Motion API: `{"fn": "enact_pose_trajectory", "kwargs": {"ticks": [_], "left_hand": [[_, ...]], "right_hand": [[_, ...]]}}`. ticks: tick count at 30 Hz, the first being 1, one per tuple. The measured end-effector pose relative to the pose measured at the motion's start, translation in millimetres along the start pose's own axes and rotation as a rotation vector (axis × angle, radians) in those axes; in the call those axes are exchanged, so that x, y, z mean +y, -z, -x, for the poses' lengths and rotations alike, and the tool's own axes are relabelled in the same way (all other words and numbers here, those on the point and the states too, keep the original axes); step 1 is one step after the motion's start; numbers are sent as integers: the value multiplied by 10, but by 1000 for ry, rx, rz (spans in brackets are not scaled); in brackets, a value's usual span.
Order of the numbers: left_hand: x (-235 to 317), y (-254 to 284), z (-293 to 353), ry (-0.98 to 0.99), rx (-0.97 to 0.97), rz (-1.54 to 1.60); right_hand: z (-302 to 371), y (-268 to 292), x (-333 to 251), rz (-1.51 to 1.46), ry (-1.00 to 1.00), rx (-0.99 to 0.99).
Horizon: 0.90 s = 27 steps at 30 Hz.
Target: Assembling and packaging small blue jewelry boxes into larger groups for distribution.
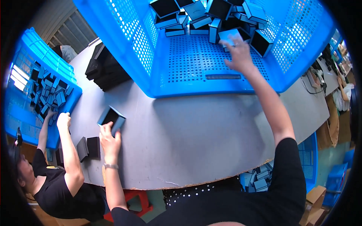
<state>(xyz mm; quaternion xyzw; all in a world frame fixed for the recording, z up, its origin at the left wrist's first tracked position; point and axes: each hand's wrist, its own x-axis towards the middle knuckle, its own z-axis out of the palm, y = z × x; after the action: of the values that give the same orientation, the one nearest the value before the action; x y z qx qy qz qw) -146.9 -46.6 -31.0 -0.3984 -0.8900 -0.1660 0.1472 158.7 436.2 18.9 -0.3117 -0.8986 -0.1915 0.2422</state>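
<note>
My left hand (110,145) grips a small blue box (120,123) with a dark open inside, its fingers in the opening and the box tilted at the table's left part. My right hand (240,55) reaches into the large blue crate (160,84). Its fingers are spread, with the fingertips over a light blue box (229,35) at the near side of a pile. That pile (196,10) holds several blue and black boxes, lying jumbled at the crate's far end.
Stacked black pieces (107,69) lie left of the crate on the grey table (196,143). Dark foam-like blocks (88,148) lie nearer. A co-worker (56,184) at left reaches into another blue crate (22,113). Below the table's right edge stands a crate (310,158) with boxes.
</note>
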Motion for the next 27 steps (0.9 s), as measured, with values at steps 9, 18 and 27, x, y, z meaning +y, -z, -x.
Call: {"fn": "enact_pose_trajectory", "kwargs": {"ticks": [9,18,27], "left_hand": [[1342,418,1162,-165,-90,172],[1316,392,1248,-362,-187,645],[1214,386,1474,-166,-192,929]], "right_hand": [[-159,-682,685,204,-232,-187],[33,-841,1926,-93,32,-138],[323,208,-73,-831,-54,-274]]}}
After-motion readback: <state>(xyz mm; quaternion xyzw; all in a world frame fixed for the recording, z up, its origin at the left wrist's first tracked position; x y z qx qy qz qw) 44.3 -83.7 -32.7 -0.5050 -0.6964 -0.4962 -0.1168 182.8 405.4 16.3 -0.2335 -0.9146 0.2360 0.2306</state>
